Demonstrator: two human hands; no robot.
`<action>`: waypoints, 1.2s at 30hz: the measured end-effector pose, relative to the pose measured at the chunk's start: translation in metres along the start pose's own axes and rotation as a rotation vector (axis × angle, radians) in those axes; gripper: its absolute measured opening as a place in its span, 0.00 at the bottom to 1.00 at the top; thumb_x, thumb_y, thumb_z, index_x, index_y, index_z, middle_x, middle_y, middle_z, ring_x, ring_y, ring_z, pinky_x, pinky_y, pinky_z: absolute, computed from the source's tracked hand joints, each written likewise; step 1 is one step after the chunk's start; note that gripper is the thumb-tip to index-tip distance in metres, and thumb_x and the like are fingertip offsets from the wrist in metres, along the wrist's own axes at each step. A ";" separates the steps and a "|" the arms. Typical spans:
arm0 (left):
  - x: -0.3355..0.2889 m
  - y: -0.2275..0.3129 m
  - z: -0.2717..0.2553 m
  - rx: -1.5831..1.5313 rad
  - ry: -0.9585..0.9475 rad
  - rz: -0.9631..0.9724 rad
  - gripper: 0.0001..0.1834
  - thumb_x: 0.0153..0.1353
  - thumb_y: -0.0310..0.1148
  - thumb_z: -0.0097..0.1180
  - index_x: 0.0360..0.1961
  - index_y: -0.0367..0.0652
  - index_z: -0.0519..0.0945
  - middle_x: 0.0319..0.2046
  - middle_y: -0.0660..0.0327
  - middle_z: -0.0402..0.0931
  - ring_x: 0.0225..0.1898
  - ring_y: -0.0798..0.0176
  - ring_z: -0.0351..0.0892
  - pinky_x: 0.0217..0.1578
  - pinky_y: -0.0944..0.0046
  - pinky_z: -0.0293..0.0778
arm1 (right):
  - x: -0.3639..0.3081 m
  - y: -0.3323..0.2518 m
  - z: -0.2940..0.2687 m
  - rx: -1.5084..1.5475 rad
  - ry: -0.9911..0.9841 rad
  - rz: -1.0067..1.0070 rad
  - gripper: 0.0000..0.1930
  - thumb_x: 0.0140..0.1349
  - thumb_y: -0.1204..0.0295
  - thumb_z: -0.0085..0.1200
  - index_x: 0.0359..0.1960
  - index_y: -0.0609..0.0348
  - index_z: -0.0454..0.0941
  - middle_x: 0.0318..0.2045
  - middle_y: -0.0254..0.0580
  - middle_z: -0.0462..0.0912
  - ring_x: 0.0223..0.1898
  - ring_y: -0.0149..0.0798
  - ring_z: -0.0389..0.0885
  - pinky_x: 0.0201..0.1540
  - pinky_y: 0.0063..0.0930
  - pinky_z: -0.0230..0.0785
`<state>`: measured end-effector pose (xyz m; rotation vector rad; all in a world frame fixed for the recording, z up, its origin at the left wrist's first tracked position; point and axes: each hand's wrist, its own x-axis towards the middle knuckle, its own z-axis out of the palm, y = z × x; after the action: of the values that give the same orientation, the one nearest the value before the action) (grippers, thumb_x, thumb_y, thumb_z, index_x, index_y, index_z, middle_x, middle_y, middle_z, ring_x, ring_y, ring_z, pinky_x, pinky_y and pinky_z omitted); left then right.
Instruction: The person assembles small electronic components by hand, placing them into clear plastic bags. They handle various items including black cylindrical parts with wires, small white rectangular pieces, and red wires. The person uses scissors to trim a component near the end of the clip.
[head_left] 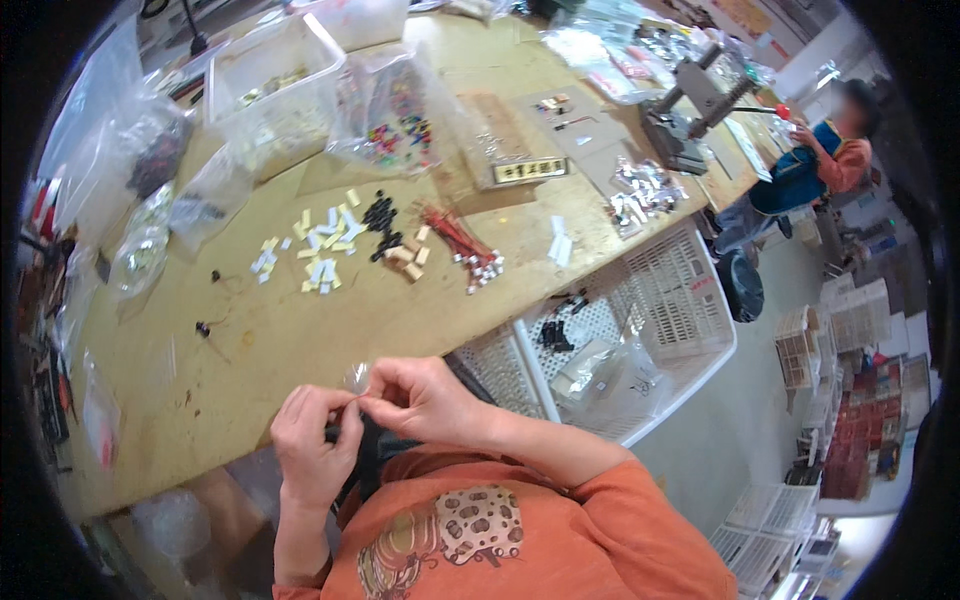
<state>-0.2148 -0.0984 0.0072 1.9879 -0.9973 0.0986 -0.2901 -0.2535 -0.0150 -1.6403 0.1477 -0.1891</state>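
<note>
Close to my body, at the table's near edge, my left hand (312, 435) and my right hand (425, 400) meet, fingertips pinched together. What they grip between them is too small to make out. A bit of clear plastic (357, 375) shows just beyond the fingers, and something dark shows below my left fingers. Farther up the table lie small white and yellow pieces (325, 240), black parts (380, 215), tan blocks (408, 260) and a bundle of red wires (460, 240) with white ends. A small black part with a thin lead (203, 328) lies alone on the left.
White plastic baskets (690, 310) stand against the table's right edge. Toward the back are a clear bin (265, 110), a bag of colourful pieces (395, 130), a wooden board (500, 140) and a hand press (680, 120). Another person (820, 165) is at the far right.
</note>
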 end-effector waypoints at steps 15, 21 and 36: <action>0.007 -0.006 -0.011 -0.151 -0.208 0.220 0.08 0.48 0.19 0.61 0.27 0.42 0.77 0.21 0.60 0.72 0.22 0.54 0.72 0.24 0.58 0.68 | 0.005 -0.013 -0.021 0.481 -0.122 0.328 0.07 0.66 0.74 0.54 0.29 0.60 0.73 0.20 0.28 0.75 0.16 0.20 0.71 0.17 0.16 0.63; 0.012 -0.024 -0.009 -0.186 0.000 0.213 0.06 0.56 0.22 0.62 0.28 0.42 0.76 0.22 0.59 0.74 0.24 0.55 0.72 0.25 0.60 0.68 | 0.009 -0.001 -0.088 -0.047 0.223 0.033 0.04 0.66 0.75 0.57 0.37 0.62 0.80 0.25 0.34 0.82 0.24 0.26 0.79 0.27 0.18 0.71; 0.008 -0.054 -0.002 -0.077 -0.024 -0.004 0.05 0.56 0.20 0.61 0.30 0.37 0.76 0.23 0.55 0.73 0.25 0.53 0.73 0.28 0.59 0.69 | 0.008 0.048 -0.274 -0.814 0.550 0.279 0.09 0.57 0.71 0.62 0.31 0.66 0.81 0.28 0.46 0.84 0.28 0.37 0.81 0.35 0.32 0.74</action>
<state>-0.1718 -0.0865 -0.0252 1.9252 -0.9975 0.0334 -0.3394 -0.5260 -0.0425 -2.3071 0.9694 -0.3970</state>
